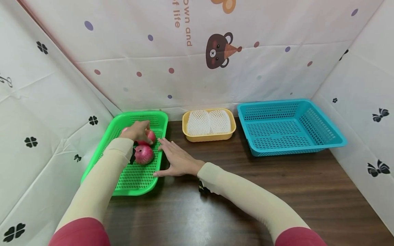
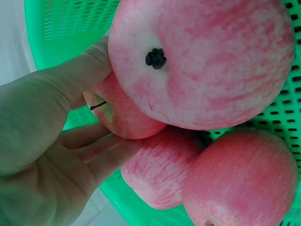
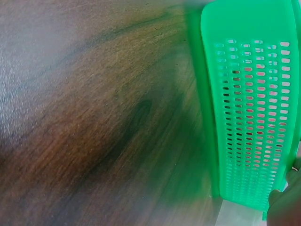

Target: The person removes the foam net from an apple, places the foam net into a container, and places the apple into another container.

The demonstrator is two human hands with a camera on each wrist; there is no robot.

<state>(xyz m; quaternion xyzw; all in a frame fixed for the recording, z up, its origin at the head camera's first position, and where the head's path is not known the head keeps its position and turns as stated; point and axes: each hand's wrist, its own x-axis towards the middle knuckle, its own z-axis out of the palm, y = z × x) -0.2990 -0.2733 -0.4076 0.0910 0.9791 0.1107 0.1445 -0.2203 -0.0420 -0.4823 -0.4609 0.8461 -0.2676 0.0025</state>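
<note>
Several red apples point(image 1: 143, 154) lie in the green basket point(image 1: 135, 192) at the left of the table. My left hand point(image 1: 136, 131) reaches down among them. In the left wrist view, its thumb and fingers grip an apple point(image 2: 124, 110) with a thin stem, between the thumb above and the fingers below. A larger apple point(image 2: 207, 61) partly covers that one from the camera. Fingers spread, my right hand point(image 1: 180, 160) is at the basket's right side, its fingertips right at the rim. Only a bit of it enters the right wrist view.
A small yellow tray point(image 1: 209, 138) holding white foam net sleeves point(image 1: 199, 122) stands at the back centre. To its right is a blue basket point(image 1: 277, 133). Printed cloth walls point(image 1: 129, 41) enclose the back and sides of the dark wooden table point(image 1: 246, 212).
</note>
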